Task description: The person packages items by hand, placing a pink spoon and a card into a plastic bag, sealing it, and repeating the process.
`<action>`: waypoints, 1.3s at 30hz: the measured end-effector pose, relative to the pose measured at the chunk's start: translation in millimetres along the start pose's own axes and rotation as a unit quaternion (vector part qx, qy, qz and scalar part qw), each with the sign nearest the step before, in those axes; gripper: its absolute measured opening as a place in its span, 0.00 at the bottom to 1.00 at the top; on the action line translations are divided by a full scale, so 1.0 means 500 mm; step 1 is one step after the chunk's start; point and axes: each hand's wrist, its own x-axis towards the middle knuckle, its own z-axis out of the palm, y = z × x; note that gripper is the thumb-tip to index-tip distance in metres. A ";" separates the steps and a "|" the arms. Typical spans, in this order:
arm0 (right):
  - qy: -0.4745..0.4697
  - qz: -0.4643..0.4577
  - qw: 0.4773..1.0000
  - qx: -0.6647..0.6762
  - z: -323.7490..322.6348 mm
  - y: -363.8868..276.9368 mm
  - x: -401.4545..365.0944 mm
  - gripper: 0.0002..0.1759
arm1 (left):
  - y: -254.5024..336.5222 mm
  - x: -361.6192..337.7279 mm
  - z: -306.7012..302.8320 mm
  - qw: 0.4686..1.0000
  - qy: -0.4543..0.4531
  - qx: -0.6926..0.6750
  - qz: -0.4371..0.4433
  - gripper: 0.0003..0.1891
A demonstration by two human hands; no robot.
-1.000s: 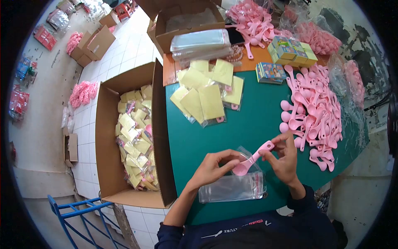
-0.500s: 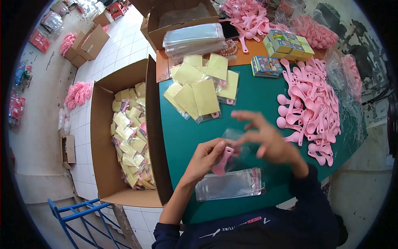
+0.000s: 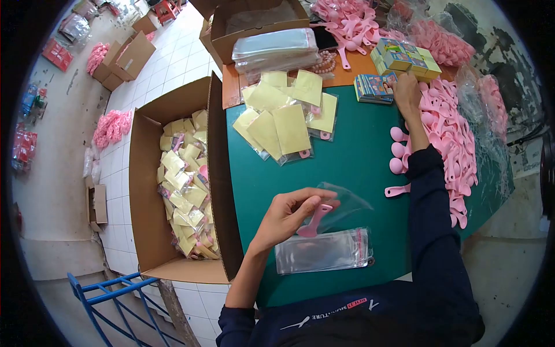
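My left hand point(image 3: 289, 214) is closed on a clear plastic bag point(image 3: 351, 203) with a pink spoon point(image 3: 314, 222) in it; the spoon's handle end with its hole points up beside my thumb. The bag's open part spreads to the right of my fingers. Out at the back right, my right hand point(image 3: 408, 93) has its fingers bent and pinched at the right edge of a small stack of printed cards point(image 3: 373, 88). Below my left hand lies a pile of flat clear bags point(image 3: 322, 253) on the green table top point(image 3: 358, 144).
A heap of pink spoons point(image 3: 448, 139) covers the table's right side. Filled bags with yellow cards point(image 3: 277, 124) lie at the back left. More fill a cardboard box point(image 3: 228, 231) on the left. Card bundles point(image 3: 407, 58) and wrapped clear bags point(image 3: 274, 49) stand at the back.
My right hand has moved away from the bag, up and right to the card stack. My left hand stays in place with the bag and spoon.
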 end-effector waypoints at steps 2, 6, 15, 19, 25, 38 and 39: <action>-0.002 -0.018 1.000 0.019 0.008 0.017 0.001 0.15 | 0.006 0.004 0.005 0.999 0.013 -0.019 -0.028 0.17; -0.008 -0.042 0.996 0.077 -0.018 0.013 -0.001 0.13 | 0.014 0.003 0.007 0.998 0.032 -0.006 -0.055 0.17; -0.200 0.048 0.872 0.443 -0.193 -0.055 -0.090 0.13 | -0.007 0.013 -0.001 0.998 0.015 -0.041 -0.054 0.17; -0.333 0.058 0.744 0.576 -0.341 -0.140 -0.204 0.14 | -0.004 0.015 -0.001 0.997 0.020 -0.057 -0.043 0.17; -0.302 -0.101 0.822 0.472 -0.425 -0.177 -0.231 0.10 | 0.003 0.007 0.006 0.998 0.022 -0.017 -0.053 0.17; -0.451 -0.232 0.757 0.411 -0.401 -0.214 -0.288 0.16 | 0.022 0.003 0.052 0.967 -0.033 0.251 -0.024 0.24; -0.425 -0.244 0.753 0.438 -0.390 -0.214 -0.296 0.16 | 0.021 -0.003 0.054 0.961 -0.020 0.276 -0.026 0.25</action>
